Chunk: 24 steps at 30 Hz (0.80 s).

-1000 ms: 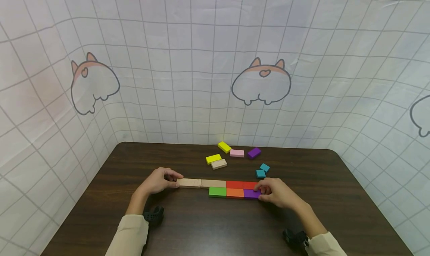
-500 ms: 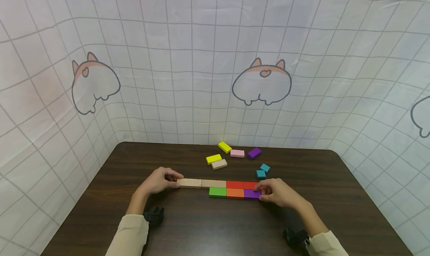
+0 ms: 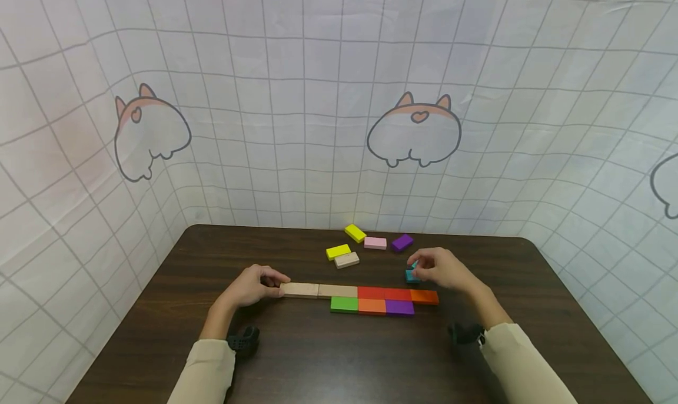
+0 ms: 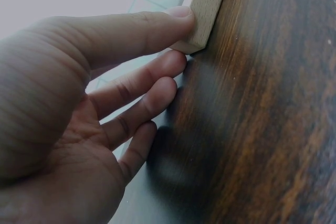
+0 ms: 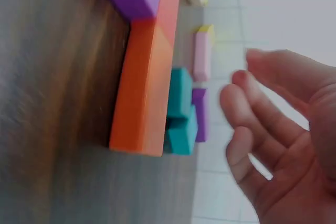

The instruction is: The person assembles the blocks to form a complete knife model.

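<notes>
My left hand [image 3: 254, 287] pinches the left end of a plain wooden block [image 3: 299, 290]; in the left wrist view its thumb lies against the block's side. A row runs right from there: a second plain block [image 3: 338, 291], two red blocks [image 3: 371, 292] and an orange block [image 3: 425, 297]. Along its near side lie green [image 3: 344, 305], orange [image 3: 372, 307] and purple [image 3: 399, 308] blocks. My right hand [image 3: 446, 270] is over two small teal blocks [image 5: 180, 93], partly covering them in the head view. Its fingers are loosely bent with nothing between them in the right wrist view.
Toward the back of the dark wooden table [image 3: 318, 363] lie two yellow blocks [image 3: 355, 233], a pink block [image 3: 375, 243], a purple block [image 3: 402, 242] and a plain wooden block [image 3: 346, 260]. A white gridded curtain [image 3: 296, 127] hangs behind.
My right hand has left the right end of the rows and moved back to the teal blocks, uncovering the orange end block. The left hand stays put.
</notes>
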Motion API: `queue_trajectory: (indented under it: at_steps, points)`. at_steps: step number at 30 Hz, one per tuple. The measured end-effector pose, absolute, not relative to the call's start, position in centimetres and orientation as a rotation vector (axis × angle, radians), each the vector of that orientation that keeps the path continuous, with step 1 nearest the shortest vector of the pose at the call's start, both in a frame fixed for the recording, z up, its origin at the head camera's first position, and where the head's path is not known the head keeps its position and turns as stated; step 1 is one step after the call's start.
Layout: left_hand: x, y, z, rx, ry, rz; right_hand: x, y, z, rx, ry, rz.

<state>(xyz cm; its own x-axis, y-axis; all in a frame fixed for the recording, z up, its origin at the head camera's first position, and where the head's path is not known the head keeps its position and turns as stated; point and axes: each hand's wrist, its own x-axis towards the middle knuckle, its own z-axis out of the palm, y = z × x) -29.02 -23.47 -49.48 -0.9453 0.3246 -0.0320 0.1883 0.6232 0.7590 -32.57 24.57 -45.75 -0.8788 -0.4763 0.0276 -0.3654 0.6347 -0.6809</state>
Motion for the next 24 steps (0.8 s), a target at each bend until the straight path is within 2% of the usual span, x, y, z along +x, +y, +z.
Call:
queue_trajectory:
  at_steps: [9, 15, 24]
  points:
    - [-28.9, -23.4, -49.4, 0.431, 2.676, 1.229, -37.3, 24.5, -47.4, -0.530, 2.845, -1.077]
    - [-28.9, -23.4, -49.5, 0.428, 2.676, 1.225, -38.9, 24.1, -48.2, -0.398, 2.857, -0.990]
    - [-29.0, -23.5, -49.5, 0.453, 2.672, 1.233, -40.5, 24.0, -48.6, -0.410, 2.825, -0.921]
